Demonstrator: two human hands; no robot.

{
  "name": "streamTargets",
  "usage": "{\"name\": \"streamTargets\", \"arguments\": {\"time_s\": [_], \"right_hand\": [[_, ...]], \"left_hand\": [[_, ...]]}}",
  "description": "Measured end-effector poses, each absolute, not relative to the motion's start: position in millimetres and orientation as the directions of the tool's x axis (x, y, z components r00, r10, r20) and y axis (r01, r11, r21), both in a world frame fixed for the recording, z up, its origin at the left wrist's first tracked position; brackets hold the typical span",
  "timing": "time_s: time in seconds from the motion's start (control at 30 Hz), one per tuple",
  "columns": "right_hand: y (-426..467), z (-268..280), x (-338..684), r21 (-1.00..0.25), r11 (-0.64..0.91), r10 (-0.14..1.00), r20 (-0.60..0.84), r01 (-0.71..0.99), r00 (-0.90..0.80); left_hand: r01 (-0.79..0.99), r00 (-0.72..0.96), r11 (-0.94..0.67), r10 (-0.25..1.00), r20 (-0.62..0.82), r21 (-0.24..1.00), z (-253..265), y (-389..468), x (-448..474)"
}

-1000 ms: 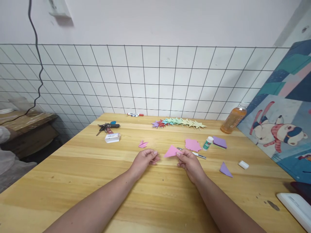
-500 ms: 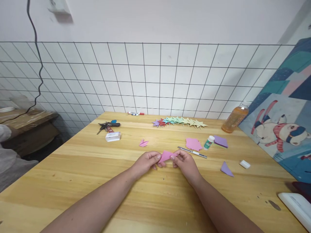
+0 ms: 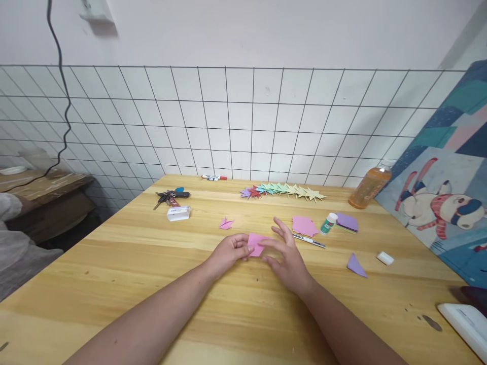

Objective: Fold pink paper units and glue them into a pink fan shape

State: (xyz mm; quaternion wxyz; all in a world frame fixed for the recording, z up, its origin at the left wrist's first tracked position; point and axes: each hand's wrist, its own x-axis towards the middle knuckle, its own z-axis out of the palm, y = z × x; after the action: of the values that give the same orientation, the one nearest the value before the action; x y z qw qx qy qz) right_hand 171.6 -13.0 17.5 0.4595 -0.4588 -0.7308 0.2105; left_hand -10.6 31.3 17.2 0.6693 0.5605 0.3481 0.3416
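Catalogued from my remote feed, left to right; clock centred on the held pink paper (image 3: 254, 246), 12 pointing to the tiled wall (image 3: 262, 126).

Around, on the wooden tabletop (image 3: 243, 324) unless noted:
- Person in grey clothing (image 3: 26, 258), 9 o'clock, off the tabletop.
- Key bunch (image 3: 169, 196), 10 o'clock.
- Small white box (image 3: 178, 214), between 9 and 10, just beside the keys.
- Markers (image 3: 214, 178), 11 o'clock, near the wall.
- Folded pink piece (image 3: 226, 223), 10 o'clock, close by.
- Row of folded paper points, multicoloured (image 3: 281, 189), 1 o'clock.
- Pink sheets (image 3: 304, 226), between 2 and 3.
- Slim pen-like tool (image 3: 310, 241), 3 o'clock; its near end sits close behind my right hand.
- White-capped green tube (image 3: 328, 223), between 2 and 3.
- Purple sheets (image 3: 347, 221), same bearing, beyond the tube.
- Purple triangle (image 3: 356, 265), just past 3.
- Bottle of amber liquid (image 3: 369, 186), just past 2.
- White block (image 3: 385, 258), 3 o'clock.

Fingers:
- Left hand (image 3: 232, 251): I have the pink paper pinched at its left edge between thumb and fingers, mid-view.
- Right hand (image 3: 287, 256): fingers spread wide; one overlaps the paper's right edge, contact not tellable.
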Motion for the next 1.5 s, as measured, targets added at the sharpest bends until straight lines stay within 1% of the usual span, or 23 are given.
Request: {"name": "streamTargets", "arguments": {"time_s": [0.03,0.1,0.2,0.33,0.43,0.53,0.63,0.7,0.87,0.93,1.03,1.13,1.23,1.37,1.5], "right_hand": [[-13.2,17.6,171.1,-0.692,0.513,0.848,0.5,0.507,-0.175],[-13.5,16.9,170.0,-0.663,0.529,0.836,0.515,0.53,-0.19],[-14.2,16.4,168.5,-0.655,0.535,0.834,0.513,0.534,-0.205],[-15.9,17.2,166.3,-0.642,0.545,0.822,0.535,0.539,-0.195],[-15.6,15.9,165.2,-0.667,0.533,0.835,0.515,0.521,-0.194],[-13.0,11.3,165.4,-0.755,0.469,0.882,0.431,0.458,-0.191],[-9.4,6.4,165.5,-0.899,0.316,0.943,0.263,0.304,-0.203],[-7.5,5.4,165.2,-0.95,0.219,0.965,0.178,0.22,-0.191],[-4.6,8.8,165.7,-0.986,0.11,0.993,0.103,0.127,-0.061],[-3.9,9.1,166.0,-0.995,0.07,0.997,0.067,0.068,-0.044],[-3.1,7.7,166.0,-0.998,0.062,0.998,0.062,0.021,-0.024],[-2.6,6.7,165.7,-0.994,0.087,0.996,0.088,0.06,0.019],[-2.9,7.4,164.9,-0.982,0.114,0.989,0.126,0.152,0.072],[-4.2,9.3,162.9,-0.958,0.124,0.98,0.159,0.259,0.118],[-4.6,11.4,162.8,-0.945,0.114,0.975,0.165,0.307,0.146]], "left_hand": [[-0.074,0.528,0.138,0.846,-0.079,0.988,16.2,31.7,-10.7],[-0.091,0.528,0.136,0.847,-0.068,0.987,13.9,32.5,-11.1],[-0.108,0.504,0.137,0.862,-0.065,0.985,11.1,33.3,-11.7],[-0.086,0.426,0.11,0.903,-0.063,0.99,10.9,32.0,-11.2],[-0.07,0.404,0.088,0.913,-0.052,0.994,11.9,30.5,-10.0],[-0.071,0.387,0.089,0.92,-0.055,0.993,12.4,29.7,-9.2],[-0.058,0.384,0.1,0.921,-0.071,0.993,13.0,29.4,-8.5],[-0.047,0.382,0.114,0.92,-0.087,0.992,13.7,29.1,-7.6],[-0.041,0.367,0.134,0.924,-0.11,0.99,15.4,27.0,-3.4],[-0.045,0.38,0.13,0.919,-0.103,0.991,16.1,25.7,-2.2],[-0.023,0.435,0.104,0.897,-0.084,0.994,17.6,23.9,-2.1],[0.061,0.52,0.088,0.847,-0.107,0.994,18.4,23.7,-4.0],[0.128,0.565,0.102,0.81,-0.157,0.987,16.7,24.9,-5.2],[0.126,0.533,0.118,0.829,-0.168,0.985,12.8,25.7,-3.9],[0.088,0.545,0.133,0.823,-0.16,0.987,14.1,25.6,-3.7]]}}
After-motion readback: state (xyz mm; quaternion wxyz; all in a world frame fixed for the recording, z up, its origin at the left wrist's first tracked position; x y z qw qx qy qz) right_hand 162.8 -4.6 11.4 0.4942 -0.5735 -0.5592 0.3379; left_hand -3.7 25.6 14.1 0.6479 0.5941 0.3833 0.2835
